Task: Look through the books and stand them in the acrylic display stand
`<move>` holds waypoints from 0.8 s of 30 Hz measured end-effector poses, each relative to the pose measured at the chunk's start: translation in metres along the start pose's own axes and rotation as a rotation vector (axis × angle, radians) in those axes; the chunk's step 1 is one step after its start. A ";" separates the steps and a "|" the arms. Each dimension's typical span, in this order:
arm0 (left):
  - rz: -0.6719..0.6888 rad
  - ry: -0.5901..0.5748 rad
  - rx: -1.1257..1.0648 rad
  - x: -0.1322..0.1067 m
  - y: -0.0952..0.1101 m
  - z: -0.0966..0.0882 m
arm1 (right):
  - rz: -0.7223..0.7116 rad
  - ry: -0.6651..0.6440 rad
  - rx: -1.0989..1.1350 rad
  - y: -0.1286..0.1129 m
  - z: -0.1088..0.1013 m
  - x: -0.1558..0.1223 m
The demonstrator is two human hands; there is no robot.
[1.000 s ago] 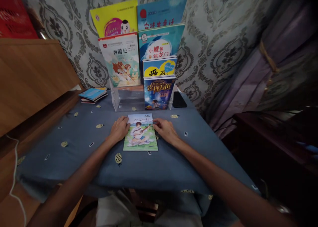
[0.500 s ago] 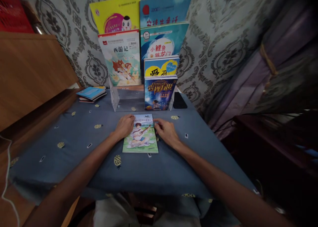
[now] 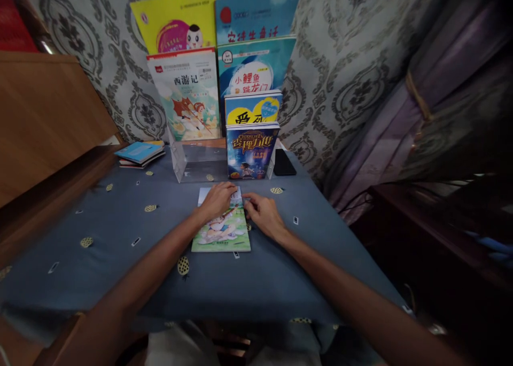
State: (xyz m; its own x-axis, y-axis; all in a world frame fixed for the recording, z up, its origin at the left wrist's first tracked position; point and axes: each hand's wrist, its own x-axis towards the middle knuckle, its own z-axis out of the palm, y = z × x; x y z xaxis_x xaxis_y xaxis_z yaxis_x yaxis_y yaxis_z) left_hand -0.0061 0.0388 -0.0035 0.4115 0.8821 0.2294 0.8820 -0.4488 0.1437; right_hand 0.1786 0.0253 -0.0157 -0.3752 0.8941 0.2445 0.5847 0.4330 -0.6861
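Note:
A thin paperback book (image 3: 222, 235) lies flat on the cloth in front of me, its cover a green meadow with a figure holding a stringed instrument. Across the upper part of the cover rests my left hand (image 3: 219, 199), fingers reaching toward the top right corner and hiding most of the title. Its fingers lie over the book without wrapping round it. My right hand (image 3: 264, 212) is just beside the right edge, index finger stretched to the upper corner, the other fingers loosely bent. It holds nothing, and whether the fingertip touches the book is hard to tell.
Behind the book stands a clear stepped rack (image 3: 178, 160) holding several upright books, with a dark blue book (image 3: 251, 152) in front. A black phone (image 3: 284, 162) lies to its right. At the left is a small pile of books (image 3: 140, 152) on the patterned tablecloth (image 3: 120, 216).
My left hand has slid right from the book's left edge across the cover toward its top right corner. My right hand stays by the right edge. The view has shifted slightly.

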 end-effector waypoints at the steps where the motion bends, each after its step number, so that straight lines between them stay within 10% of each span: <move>1: 0.003 0.006 -0.004 0.000 0.000 0.001 | -0.002 -0.006 -0.010 0.001 0.000 0.000; 13: 0.015 0.112 -0.140 0.000 -0.014 0.018 | -0.252 -0.052 -0.301 0.002 0.006 -0.002; 24: -0.020 0.209 -0.288 -0.001 -0.023 0.028 | -0.167 -0.093 -0.459 0.001 0.007 0.033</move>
State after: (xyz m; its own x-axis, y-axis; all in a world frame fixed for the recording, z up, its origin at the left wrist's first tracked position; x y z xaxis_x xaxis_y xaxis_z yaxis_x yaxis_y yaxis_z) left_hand -0.0198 0.0524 -0.0342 0.3127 0.8559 0.4120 0.7758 -0.4804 0.4091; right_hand 0.1614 0.0541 -0.0132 -0.5411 0.8034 0.2485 0.7595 0.5937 -0.2656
